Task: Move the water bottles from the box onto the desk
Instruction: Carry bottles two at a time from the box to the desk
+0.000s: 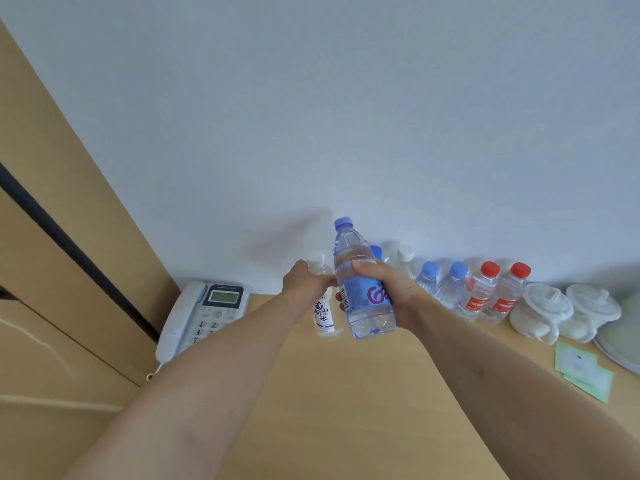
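Both hands grip bottles, our left hand [304, 285] a white-capped bottle [323, 306] standing on the tabletop [346, 393], our right hand [388, 289] a blue-capped bottle [360, 282] just right of it, probably to extend the row.

The clear glossy plastic bottle with a blue cap and blue printed film label [363, 289] in my right hand [394, 289] looks smooth and shiny. My left hand [304, 282] is on a small clear plastic bottle with a white cap and white paper-like label [323, 311]. The light wood-grain bench [346, 393] has a smooth matt finish. The pale grey plastic desk telephone [199, 317] looks dull. Two white glazed ceramic lidded cups [564, 311] gleam softly.
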